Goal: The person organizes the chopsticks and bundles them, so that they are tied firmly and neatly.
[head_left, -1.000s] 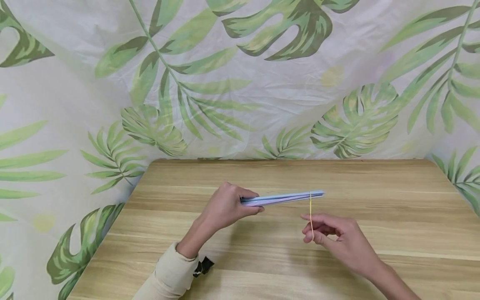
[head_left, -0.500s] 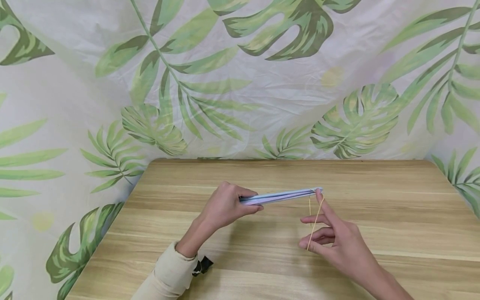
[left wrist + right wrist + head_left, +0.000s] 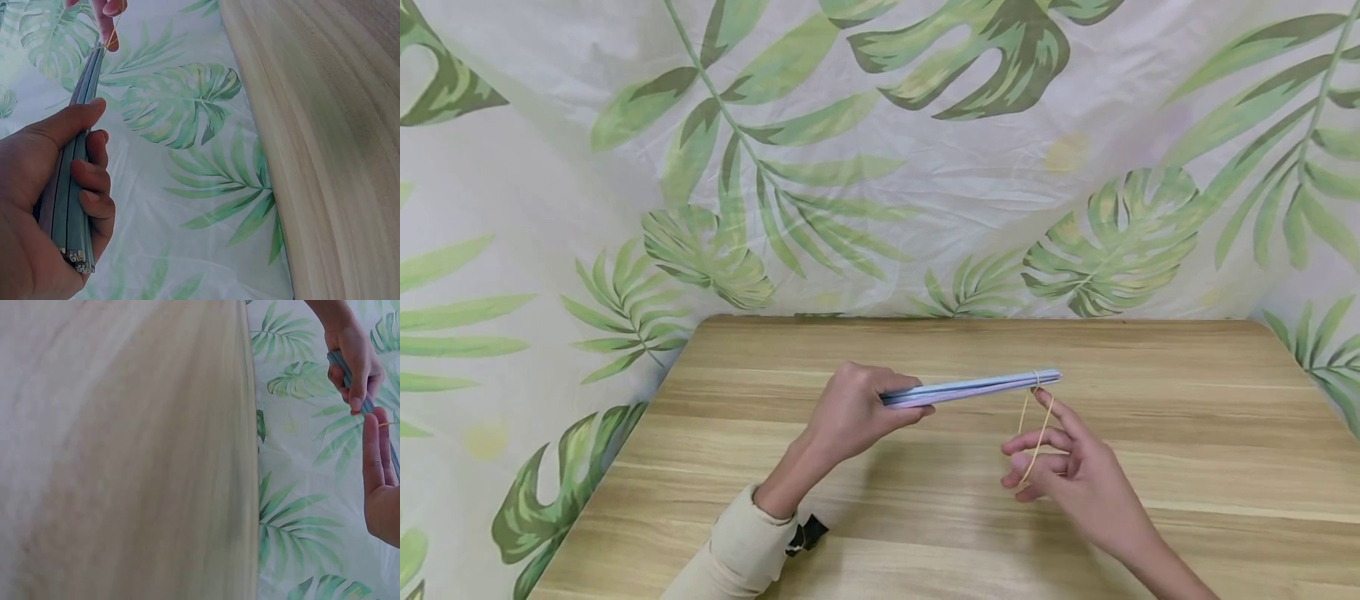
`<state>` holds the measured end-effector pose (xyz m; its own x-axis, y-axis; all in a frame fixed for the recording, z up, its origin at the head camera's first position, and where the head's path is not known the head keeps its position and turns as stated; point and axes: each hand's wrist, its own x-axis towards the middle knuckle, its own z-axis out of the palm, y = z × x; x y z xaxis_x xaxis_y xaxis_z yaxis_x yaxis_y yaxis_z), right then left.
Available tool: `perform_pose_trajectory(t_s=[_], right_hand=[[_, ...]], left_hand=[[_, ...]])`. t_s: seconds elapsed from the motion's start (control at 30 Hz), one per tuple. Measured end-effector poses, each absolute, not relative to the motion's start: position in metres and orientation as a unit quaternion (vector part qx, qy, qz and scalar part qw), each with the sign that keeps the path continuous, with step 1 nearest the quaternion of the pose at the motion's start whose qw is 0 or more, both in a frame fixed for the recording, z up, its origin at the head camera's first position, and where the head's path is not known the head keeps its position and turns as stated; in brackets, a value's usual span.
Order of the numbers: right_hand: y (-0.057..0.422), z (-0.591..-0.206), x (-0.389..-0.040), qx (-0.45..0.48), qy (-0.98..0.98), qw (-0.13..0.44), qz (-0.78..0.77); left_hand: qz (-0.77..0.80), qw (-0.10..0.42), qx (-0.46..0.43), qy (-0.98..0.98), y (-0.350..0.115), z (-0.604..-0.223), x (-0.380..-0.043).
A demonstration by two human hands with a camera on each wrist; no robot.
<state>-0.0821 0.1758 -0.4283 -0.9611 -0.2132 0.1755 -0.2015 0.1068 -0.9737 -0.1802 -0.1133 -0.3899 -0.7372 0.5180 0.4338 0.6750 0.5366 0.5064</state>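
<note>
My left hand (image 3: 850, 412) grips a bundle of slim light blue and lilac sticks (image 3: 970, 389) near one end and holds it above the table. In the left wrist view, the thumb and curled fingers wrap the bundle (image 3: 78, 162), whose near ends show a mottled pattern. Around the far end goes a thin yellow rubber band (image 3: 1040, 437), stretched down toward my right hand (image 3: 1093, 483). The right index finger reaches up inside the band just below the stick tips, and the thumb holds its lower part. In the right wrist view, only part of the right hand (image 3: 375, 487) shows.
A wooden table (image 3: 925, 533) lies under both hands. Behind it hangs a leaf-patterned cloth (image 3: 970, 192). A small black object (image 3: 808, 535) sits by the left sleeve cuff (image 3: 752, 533).
My right index finger has risen from near the thumb to the stick tips, spreading the rubber band into a wider loop. The left hand stays nearly still; the bundle's far end has risen slightly.
</note>
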Motion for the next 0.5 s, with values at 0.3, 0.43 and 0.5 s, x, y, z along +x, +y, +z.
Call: perform_pose_trajectory(t_s=[0.3, 0.43, 0.5], right_hand=[[0.192, -0.434, -0.096, -0.097, 0.729, 0.041, -0.676], [0.2, -0.433, -0.1, -0.101, 0.728, 0.032, -0.677], [0.203, -0.433, -0.102, -0.108, 0.727, 0.026, -0.678]], left_hand=[[-0.346, 0.094, -0.387, -0.849, -0.116, -0.392, -0.184], [-0.345, 0.085, -0.4, -0.845, -0.117, -0.391, -0.185], [-0.346, 0.078, -0.404, -0.843, -0.118, -0.391, -0.186]])
